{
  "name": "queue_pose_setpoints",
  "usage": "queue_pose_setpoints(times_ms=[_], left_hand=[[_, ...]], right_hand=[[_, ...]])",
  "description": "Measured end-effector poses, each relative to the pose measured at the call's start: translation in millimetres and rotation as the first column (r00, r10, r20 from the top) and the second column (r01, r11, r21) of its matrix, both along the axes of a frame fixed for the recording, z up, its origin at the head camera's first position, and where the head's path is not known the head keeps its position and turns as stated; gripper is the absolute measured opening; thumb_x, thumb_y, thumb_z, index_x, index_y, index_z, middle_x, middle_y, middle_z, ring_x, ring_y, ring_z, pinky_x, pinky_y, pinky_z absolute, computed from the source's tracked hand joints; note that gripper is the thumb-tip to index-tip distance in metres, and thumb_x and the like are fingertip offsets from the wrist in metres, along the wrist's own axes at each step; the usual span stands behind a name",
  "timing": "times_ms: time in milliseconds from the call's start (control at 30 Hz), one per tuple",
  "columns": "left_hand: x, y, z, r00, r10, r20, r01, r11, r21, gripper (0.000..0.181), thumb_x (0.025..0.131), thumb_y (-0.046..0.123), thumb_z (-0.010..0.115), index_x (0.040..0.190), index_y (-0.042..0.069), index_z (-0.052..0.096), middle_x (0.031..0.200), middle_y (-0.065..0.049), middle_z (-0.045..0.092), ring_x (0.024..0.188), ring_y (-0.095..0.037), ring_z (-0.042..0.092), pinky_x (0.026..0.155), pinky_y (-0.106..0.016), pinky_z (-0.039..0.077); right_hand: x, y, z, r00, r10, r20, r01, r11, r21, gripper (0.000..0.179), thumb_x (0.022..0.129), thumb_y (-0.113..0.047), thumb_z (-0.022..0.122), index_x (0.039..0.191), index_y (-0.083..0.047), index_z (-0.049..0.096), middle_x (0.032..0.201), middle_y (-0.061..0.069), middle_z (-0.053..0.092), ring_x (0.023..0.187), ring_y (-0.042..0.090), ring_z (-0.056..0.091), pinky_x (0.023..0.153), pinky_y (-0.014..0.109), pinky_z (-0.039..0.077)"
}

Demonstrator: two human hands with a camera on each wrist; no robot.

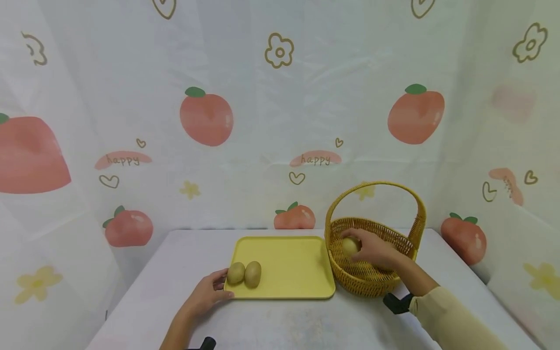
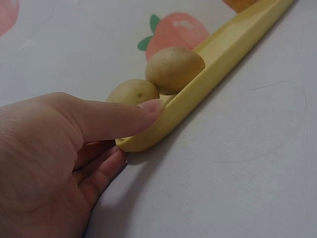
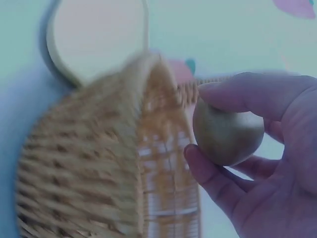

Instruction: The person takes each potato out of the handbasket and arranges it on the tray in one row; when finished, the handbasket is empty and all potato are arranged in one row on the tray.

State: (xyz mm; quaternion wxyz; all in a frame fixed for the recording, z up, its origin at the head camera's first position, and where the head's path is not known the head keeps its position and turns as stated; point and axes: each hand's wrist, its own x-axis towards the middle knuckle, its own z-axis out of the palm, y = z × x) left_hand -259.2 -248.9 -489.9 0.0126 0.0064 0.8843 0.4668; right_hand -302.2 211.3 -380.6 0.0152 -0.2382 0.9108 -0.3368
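In the head view, my right hand (image 1: 371, 247) grips a potato (image 1: 350, 246) over the inside of a wicker basket (image 1: 365, 287). The right wrist view shows that potato (image 3: 227, 133) between thumb and fingers, beside the basket's woven wall (image 3: 84, 163). My left hand (image 1: 209, 292) holds the near left corner of a yellow tray (image 1: 290, 270). Seen from the left wrist, the thumb (image 2: 148, 110) lies over the rim and the other fingers curl under it. Two potatoes, one rounder (image 1: 236, 273) and one longer (image 1: 253, 274), sit side by side in that corner of the tray.
The basket stands against the tray's right end, its tall arched handle (image 1: 379, 183) rising above it. Both rest on a white-covered table (image 1: 183, 257). Behind stands a white curtain (image 1: 258, 121) printed with fruit and flowers.
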Motion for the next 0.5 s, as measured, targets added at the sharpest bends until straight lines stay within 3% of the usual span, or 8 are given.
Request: queue_pose_setpoints(times_ms=[233,500], left_hand=[[1.4,0.4,0.0,1.000,0.007,-0.003,-0.007,1.000,0.001,0.081,0.067,0.017,0.088,0.137,-0.003,0.050,0.120,-0.015,0.063,0.108,-0.030,0.061,0.095,-0.046,0.049],[0.8,-0.5,1.4,1.000,0.003,-0.010,-0.003,1.000,0.004,0.081,0.067,0.015,0.088,0.137,-0.003,0.051,0.120,-0.014,0.063,0.107,-0.029,0.062,0.095,-0.046,0.050]], right_hand=[[26.4,-13.1,-2.0,0.999,-0.004,0.035,0.006,0.999,-0.053,0.057,0.073,-0.010,0.080,0.125,-0.010,0.057,0.106,0.008,0.059,0.082,0.021,0.055,0.064,0.034,0.049],[41.0,-35.6,-7.5,0.995,0.098,0.013,-0.096,0.987,-0.127,0.058,0.075,-0.016,0.081,0.127,-0.008,0.057,0.108,0.008,0.060,0.084,0.021,0.059,0.066,0.029,0.052]])
